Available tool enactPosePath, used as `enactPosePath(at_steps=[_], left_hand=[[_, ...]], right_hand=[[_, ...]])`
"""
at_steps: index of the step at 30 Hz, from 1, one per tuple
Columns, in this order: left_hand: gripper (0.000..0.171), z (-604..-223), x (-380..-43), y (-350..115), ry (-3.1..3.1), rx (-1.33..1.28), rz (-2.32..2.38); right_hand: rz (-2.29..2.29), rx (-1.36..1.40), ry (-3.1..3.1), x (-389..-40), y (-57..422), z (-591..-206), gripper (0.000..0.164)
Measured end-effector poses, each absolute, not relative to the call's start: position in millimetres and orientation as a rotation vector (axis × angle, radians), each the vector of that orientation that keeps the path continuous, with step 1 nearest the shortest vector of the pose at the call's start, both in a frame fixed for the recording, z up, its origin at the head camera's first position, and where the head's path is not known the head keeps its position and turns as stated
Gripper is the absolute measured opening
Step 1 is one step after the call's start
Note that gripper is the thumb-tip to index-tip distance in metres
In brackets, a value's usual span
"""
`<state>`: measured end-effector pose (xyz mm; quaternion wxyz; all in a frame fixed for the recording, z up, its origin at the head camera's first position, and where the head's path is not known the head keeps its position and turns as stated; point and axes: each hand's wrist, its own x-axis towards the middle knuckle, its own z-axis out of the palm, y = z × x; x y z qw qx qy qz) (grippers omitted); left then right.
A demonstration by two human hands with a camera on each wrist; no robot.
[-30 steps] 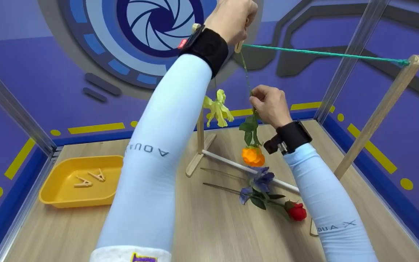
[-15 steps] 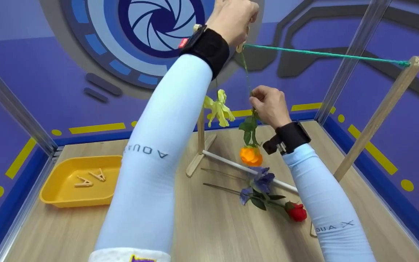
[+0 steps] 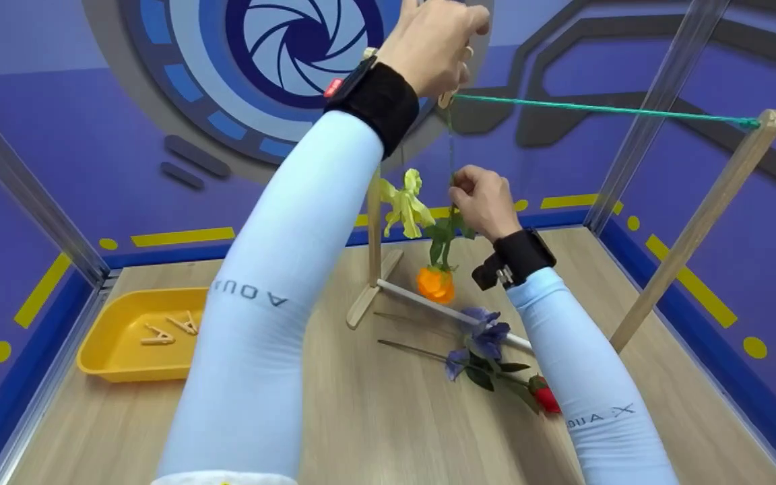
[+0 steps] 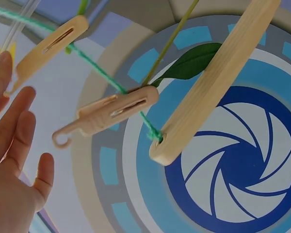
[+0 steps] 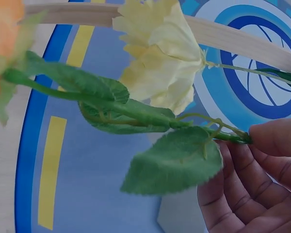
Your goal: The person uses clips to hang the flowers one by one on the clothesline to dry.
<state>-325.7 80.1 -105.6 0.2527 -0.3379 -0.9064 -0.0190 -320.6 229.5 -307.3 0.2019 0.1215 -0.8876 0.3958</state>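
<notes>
My left hand (image 3: 432, 47) is raised at the green cord (image 3: 583, 106), fingers spread and fingertips right at the end of a wooden clothespin (image 4: 51, 46). That clothespin sits on the cord where a green stem hangs. Lower down, my right hand (image 3: 486, 199) pinches this stem (image 5: 155, 119) between thumb and fingers. The orange flower (image 3: 436, 284) hangs head down below it. Beside it a pale yellow flower (image 3: 407, 204) hangs upside down, its stem held on the cord by a second clothespin (image 4: 111, 111) near the wooden post (image 4: 213, 82).
A yellow tray (image 3: 102, 367) with two clothespins (image 3: 157, 335) stands at left, partly behind my left sleeve. Purple flowers (image 3: 486, 337) and a red rose (image 3: 545, 394) lie on the table by the white rod (image 3: 422, 301). The frame's right post (image 3: 701, 229) leans at right.
My right hand has moved left with the stem, and the orange flower has swung left. The fingers of my left hand have spread at the clothespin.
</notes>
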Motion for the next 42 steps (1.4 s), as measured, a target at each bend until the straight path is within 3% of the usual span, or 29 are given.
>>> enactPosePath(at_steps=[29, 35, 42], left_hand=[[0.038, -126.9, -312.7, 4.2, -2.413, -0.837, -0.190], [0.043, -151.0, -304.8, -34.2, -2.507, -0.738, -0.244], [0.049, -205.8, -295.7, -86.1, -2.678, -0.625, -0.272]], right_hand=[[1.056, 0.308, -2.568, -335.3, 257.5, -315.4, 0.026], [0.969, 0.349, -2.559, -320.3, 268.4, -311.9, 0.028], [0.904, 0.389, -2.481, -297.2, 275.3, -313.7, 0.026]])
